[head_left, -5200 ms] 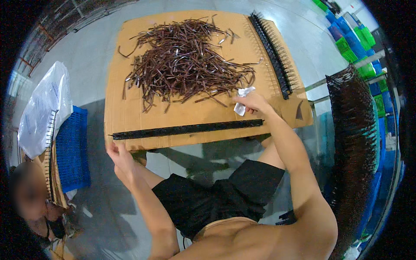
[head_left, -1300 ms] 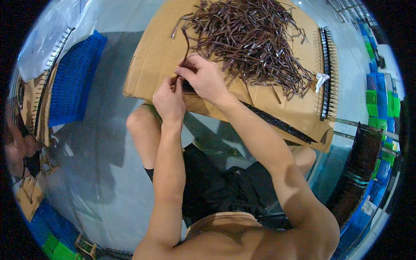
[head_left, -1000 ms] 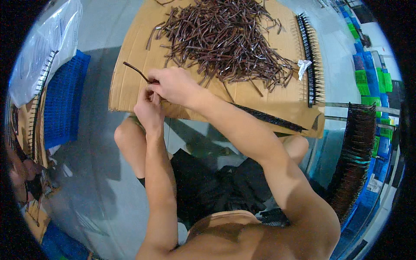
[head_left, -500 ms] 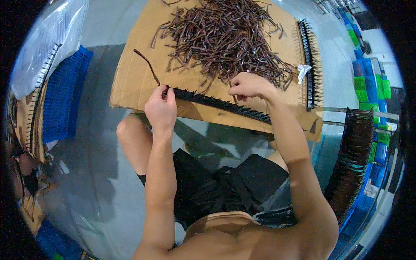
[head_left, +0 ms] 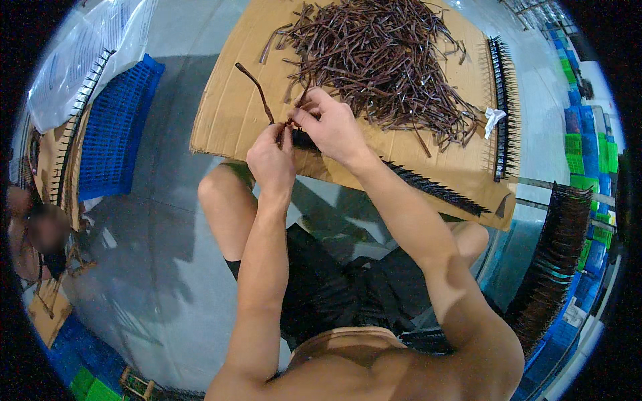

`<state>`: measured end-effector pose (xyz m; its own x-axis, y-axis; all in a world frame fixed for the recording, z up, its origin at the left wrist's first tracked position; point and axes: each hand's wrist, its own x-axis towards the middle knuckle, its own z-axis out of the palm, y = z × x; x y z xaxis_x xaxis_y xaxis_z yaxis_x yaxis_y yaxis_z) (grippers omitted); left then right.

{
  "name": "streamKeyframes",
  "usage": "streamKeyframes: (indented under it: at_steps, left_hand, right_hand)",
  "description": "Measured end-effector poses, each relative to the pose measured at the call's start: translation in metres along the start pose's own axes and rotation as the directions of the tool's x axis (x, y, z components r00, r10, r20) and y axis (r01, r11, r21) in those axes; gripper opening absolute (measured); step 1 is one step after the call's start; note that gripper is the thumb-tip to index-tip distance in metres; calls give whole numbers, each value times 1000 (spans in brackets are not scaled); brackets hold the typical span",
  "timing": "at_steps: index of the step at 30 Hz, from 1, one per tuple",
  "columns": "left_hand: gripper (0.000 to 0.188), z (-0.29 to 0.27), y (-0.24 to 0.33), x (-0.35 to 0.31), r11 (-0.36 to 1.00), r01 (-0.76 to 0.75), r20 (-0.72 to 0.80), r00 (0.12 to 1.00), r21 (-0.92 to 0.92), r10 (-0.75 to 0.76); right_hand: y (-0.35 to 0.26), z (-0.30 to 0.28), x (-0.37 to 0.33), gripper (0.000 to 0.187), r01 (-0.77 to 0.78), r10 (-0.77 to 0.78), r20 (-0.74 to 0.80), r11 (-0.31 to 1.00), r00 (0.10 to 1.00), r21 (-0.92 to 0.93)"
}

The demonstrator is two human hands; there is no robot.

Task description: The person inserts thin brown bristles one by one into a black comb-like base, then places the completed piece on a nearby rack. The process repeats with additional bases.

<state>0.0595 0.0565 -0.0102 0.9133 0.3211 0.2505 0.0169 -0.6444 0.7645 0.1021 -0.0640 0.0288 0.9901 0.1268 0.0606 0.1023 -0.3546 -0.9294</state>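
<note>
My left hand (head_left: 273,159) is closed in a pinch at the left end of a black spiked bar (head_left: 435,187), which lies slantwise along the cardboard's near edge. A thin brown strip (head_left: 255,87), shaped like an eyeglass temple, sticks up from beside its fingertips. Just to the right, my right hand (head_left: 332,127) pinches another brown strip (head_left: 307,90), its fingertips close to those of the left. Where this strip's lower end meets the bar is hidden by the fingers. Beyond both hands lies a heap of such brown strips (head_left: 381,60).
The cardboard (head_left: 221,113) covers the work surface. Another spiked bar (head_left: 500,113) and a crumpled white scrap (head_left: 493,121) are at its right. A rack of dark strips (head_left: 548,260) hangs farther right. A blue crate (head_left: 119,127) stands left; another person (head_left: 40,234) sits at far left.
My right hand has moved left from the heap's near edge to my left hand, bringing a brown strip. My left hand stays at the bar's end. The whole view has shifted slightly.
</note>
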Motion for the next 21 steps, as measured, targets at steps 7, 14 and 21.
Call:
streamKeyframes:
  at_steps: [7,14,21]
  left_hand:
    - [16,-2,3,1,1000,17,7,1000,-13,-17]
    - [15,0,2,2,999,41,26,999,-14,-41]
    - [15,0,-2,0,1000,26,15,1000,4,-26]
  right_hand:
    - [7,4,-3,26,-8,8,-38,1000,999,1]
    - [7,5,-3,21,-9,12,-36,997,999,74]
    - [1,7,-4,19,83,-86,-13,985,996,-149]
